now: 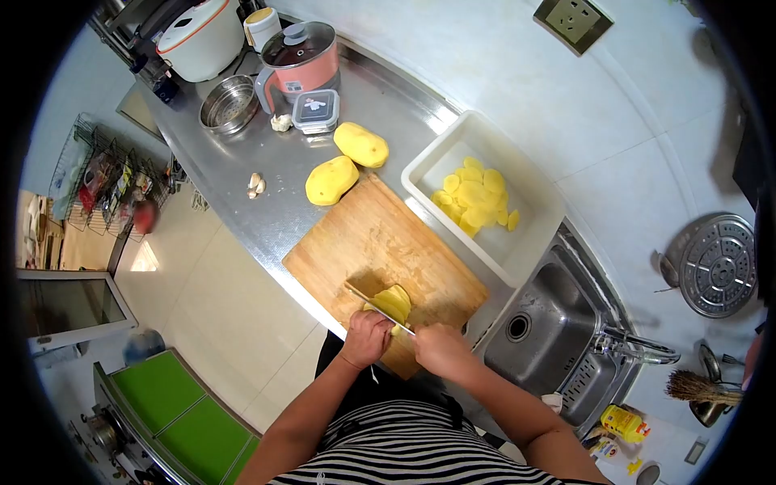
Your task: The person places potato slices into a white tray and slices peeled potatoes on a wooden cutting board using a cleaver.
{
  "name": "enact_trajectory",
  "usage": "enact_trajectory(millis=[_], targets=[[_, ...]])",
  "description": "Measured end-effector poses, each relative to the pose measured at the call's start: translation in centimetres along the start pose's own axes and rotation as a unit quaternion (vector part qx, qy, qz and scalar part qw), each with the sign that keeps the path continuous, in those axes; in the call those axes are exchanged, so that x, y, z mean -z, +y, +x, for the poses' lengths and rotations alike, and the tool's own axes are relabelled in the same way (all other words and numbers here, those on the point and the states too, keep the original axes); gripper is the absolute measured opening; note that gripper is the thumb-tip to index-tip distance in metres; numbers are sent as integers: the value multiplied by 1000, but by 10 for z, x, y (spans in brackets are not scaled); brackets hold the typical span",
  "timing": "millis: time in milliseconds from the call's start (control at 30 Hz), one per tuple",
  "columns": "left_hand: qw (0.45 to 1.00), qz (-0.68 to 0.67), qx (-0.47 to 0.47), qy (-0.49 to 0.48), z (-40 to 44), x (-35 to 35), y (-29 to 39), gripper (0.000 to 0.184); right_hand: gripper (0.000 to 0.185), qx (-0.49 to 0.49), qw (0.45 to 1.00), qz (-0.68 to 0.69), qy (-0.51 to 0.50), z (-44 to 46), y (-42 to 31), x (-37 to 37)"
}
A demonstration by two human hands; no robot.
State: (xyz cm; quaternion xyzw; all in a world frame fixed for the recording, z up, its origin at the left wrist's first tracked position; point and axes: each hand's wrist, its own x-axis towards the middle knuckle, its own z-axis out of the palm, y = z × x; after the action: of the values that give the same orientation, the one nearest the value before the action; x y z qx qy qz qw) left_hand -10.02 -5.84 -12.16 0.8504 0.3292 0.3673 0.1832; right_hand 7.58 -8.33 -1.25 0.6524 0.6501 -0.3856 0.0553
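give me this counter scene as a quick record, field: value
left hand: on the cut potato
right hand: holding knife
board: under the cut potato
whole potatoes: two, peeled, beyond the board
tub: beside board, potato slices inside
sink: beside tub
garlic: cloves on counter

On a wooden board (428, 267), the right hand (443, 352) grips a knife (380, 310) while the left hand (366, 339) steadies sliced potato (392, 302). Two whole peeled potatoes (331, 180) lie towards eleven o'clock, a white tub (527, 234) of yellow slices (478, 194) at two, the sink (529, 331) at four.
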Motion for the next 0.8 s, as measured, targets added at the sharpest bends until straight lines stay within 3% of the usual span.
enact_trajectory(millis=[300,433,800], targets=[[1000,3,1,-2,0,0,0,30,31,22,997,30,64,2,17,-18],[998,-28,25,-41,-2,2,0,30,26,13,999,14,44,-25,13,10],[1000,0,4,7,-6,-2,-1,31,27,12,999,1,-31,-26,9,23]])
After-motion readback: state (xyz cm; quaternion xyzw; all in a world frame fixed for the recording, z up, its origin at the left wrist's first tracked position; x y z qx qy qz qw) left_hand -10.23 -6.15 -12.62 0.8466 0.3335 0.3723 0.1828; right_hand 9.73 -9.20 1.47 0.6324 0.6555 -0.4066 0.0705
